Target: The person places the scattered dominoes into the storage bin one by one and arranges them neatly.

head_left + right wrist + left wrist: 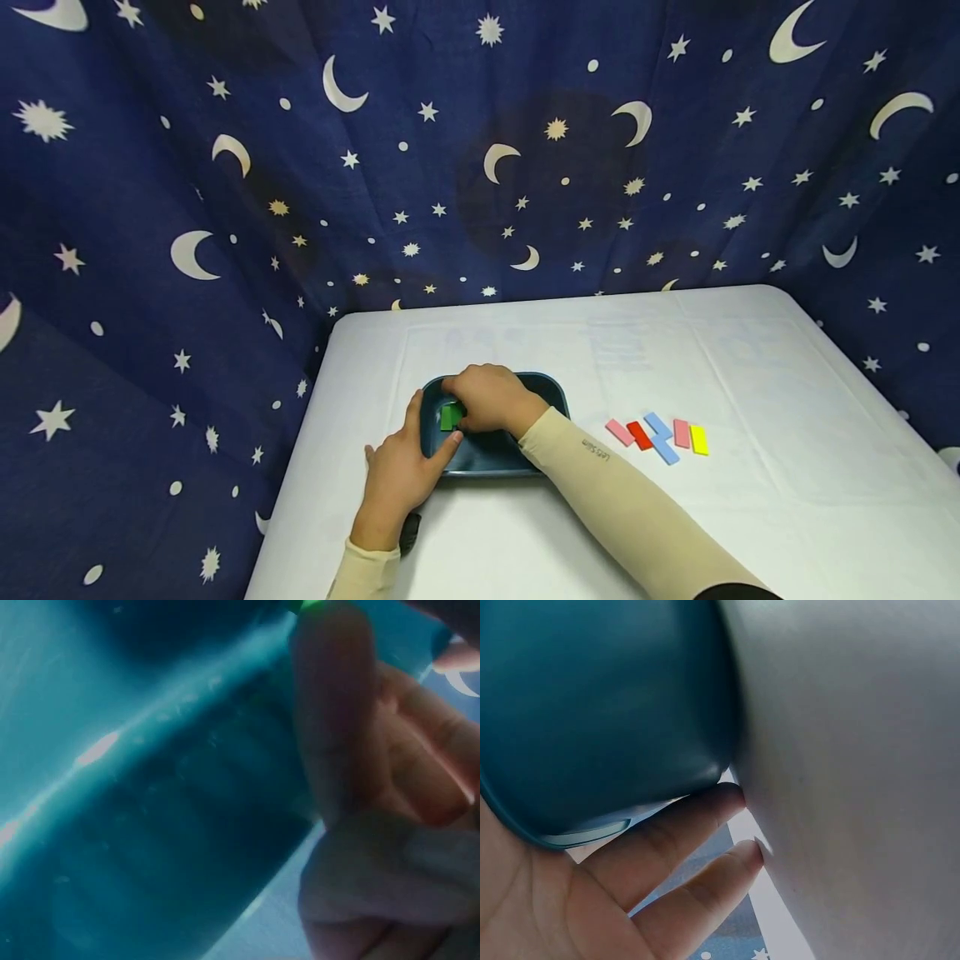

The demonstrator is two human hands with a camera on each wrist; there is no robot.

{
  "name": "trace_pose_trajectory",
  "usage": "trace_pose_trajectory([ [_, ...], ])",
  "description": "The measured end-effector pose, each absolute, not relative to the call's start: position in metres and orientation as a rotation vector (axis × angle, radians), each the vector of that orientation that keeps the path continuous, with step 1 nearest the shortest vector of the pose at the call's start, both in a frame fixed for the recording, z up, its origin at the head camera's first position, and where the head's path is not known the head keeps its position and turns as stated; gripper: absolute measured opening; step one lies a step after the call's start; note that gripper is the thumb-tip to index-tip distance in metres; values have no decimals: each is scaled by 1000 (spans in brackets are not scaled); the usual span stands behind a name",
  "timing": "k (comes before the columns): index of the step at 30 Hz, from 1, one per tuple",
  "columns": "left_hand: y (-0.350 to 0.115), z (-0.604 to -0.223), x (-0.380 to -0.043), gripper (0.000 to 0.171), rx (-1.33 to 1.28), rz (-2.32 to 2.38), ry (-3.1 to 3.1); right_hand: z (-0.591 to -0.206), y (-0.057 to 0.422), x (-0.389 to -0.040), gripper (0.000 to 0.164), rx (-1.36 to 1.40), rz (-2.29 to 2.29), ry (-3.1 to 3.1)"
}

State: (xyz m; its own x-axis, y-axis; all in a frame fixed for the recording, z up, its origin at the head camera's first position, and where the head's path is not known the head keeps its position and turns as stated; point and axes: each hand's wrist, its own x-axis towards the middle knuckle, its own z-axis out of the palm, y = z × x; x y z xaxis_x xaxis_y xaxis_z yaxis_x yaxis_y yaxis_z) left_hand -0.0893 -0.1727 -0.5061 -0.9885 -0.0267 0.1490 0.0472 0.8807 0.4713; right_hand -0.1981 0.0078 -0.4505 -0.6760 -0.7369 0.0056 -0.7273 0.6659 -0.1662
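A dark teal basin point(495, 454) stands on the white table, its wall point(592, 712) filling much of the left wrist view. My left hand point(401, 471) holds its left side, the thumb over the near rim and the fingers point(697, 900) along the outside. Inside the basin my right hand point(491, 400) reaches to the left end and pinches a green block point(456, 414), partly hidden by the fingers. In the right wrist view only a bit of green block point(306, 606) shows at a fingertip point(334, 645).
Right of the basin several flat blocks lie on the table point(787, 400): a pink block point(619, 432), a red block point(640, 435), a blue block point(664, 450), a yellow block point(699, 440) and others. A dark blue curtain point(450, 167) with moons and stars hangs behind and beside the table.
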Motion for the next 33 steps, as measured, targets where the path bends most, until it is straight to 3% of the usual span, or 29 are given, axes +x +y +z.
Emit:
trace_pose_trajectory([
  [33,-172,-506,-90,103,-30,-758,-2890,-464,4,-203,46,-1183,-133,2819],
])
